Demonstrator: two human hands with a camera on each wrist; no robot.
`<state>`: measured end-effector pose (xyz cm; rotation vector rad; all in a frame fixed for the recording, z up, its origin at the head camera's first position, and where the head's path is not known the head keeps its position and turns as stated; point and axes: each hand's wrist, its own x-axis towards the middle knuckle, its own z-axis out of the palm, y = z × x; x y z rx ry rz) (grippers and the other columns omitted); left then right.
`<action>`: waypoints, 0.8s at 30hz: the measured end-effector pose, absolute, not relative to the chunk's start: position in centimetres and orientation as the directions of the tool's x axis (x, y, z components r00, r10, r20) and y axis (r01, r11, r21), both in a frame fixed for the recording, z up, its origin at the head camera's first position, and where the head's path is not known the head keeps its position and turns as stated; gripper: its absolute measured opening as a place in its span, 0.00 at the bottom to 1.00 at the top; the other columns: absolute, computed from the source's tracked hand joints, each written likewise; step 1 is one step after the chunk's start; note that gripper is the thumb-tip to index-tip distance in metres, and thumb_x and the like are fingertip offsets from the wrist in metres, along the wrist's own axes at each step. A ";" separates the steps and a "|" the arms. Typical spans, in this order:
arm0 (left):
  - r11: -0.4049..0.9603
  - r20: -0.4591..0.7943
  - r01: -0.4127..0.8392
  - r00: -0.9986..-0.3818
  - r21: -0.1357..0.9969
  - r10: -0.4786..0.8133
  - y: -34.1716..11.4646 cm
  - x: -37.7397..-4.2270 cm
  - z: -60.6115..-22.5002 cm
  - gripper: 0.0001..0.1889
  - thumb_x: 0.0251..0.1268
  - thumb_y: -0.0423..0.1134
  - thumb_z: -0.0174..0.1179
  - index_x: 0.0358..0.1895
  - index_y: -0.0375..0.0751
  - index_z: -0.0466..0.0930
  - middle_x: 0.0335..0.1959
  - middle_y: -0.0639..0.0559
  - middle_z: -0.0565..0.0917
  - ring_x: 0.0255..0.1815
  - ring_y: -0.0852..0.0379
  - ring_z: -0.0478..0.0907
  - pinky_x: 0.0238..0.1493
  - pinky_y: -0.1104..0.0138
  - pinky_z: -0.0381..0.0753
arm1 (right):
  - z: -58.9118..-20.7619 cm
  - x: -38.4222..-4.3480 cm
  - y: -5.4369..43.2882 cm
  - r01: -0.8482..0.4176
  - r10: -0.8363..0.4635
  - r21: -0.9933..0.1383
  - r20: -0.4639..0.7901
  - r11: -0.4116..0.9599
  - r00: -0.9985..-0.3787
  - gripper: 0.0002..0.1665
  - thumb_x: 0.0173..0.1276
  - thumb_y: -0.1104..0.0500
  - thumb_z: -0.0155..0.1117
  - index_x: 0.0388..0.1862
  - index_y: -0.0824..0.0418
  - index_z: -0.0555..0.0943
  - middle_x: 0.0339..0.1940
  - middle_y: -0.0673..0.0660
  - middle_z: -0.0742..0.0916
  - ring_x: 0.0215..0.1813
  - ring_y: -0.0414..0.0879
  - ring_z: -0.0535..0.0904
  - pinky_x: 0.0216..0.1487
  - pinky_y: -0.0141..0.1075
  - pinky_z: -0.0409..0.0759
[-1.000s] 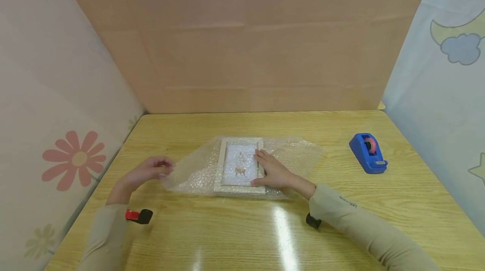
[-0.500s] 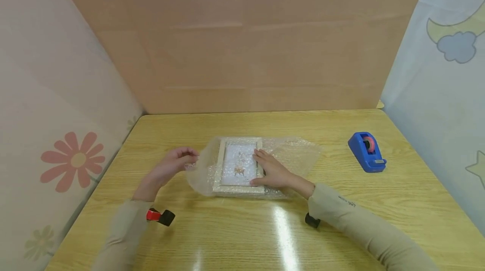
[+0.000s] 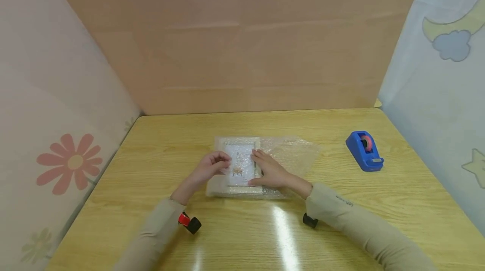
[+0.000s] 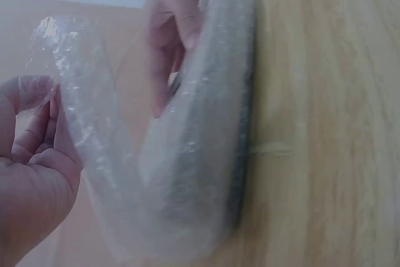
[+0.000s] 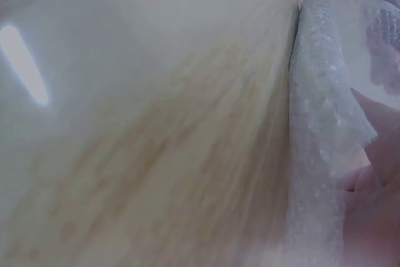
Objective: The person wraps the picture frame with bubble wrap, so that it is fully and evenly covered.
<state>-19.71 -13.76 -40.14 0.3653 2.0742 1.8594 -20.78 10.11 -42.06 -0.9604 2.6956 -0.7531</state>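
Observation:
A picture frame point(image 3: 242, 166) with a pale border lies flat on the table inside clear bubble wrap point(image 3: 293, 153). Between thumb and fingers, my left hand point(image 3: 212, 166) pinches the wrap's left edge, holding it folded up over the frame's left side. In the left wrist view that bubble wrap point(image 4: 94, 104) makes a bent loop from the pinching left hand point(image 4: 44, 167) down to the table. My right hand point(image 3: 273, 171) rests on the frame's right side, thumb and fingers spread. The right wrist view shows the wrapped edge, with the right hand point(image 5: 375, 217) partly behind the film.
A blue tape dispenser point(image 3: 364, 151) with a pink roll stands on the right of the wooden table point(image 3: 322, 245). Brown paper point(image 3: 242, 52) rises along the back edge. Printed sheets hang at both sides, one with a pink flower point(image 3: 72, 162).
My left hand has moved right, bringing the bubble wrap's left edge from the table up and over the frame. The right hand has stayed on the frame.

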 end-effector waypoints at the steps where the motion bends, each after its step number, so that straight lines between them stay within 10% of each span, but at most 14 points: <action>1: 0.117 -0.076 -0.031 -0.910 0.993 0.406 -13.5 -19.8 -40.4 0.14 0.64 0.30 0.51 0.47 0.20 0.68 0.33 0.53 0.76 0.34 0.61 0.74 0.37 0.69 0.79 | -42.1 -20.8 10.0 -0.539 -0.632 -0.519 -0.004 0.664 -0.775 0.53 0.54 0.41 0.65 0.67 0.73 0.56 0.71 0.67 0.55 0.71 0.61 0.45 0.68 0.53 0.45; 24: 0.346 -0.042 0.118 -0.906 0.931 0.421 -9.7 -20.0 -43.2 0.06 0.56 0.27 0.56 0.35 0.28 0.80 0.30 0.44 0.81 0.24 0.62 0.75 0.27 0.69 0.80 | -41.7 -20.6 9.8 -0.507 -0.616 -0.547 -0.019 0.666 -0.788 0.53 0.52 0.45 0.69 0.66 0.74 0.57 0.70 0.68 0.55 0.71 0.61 0.44 0.68 0.54 0.44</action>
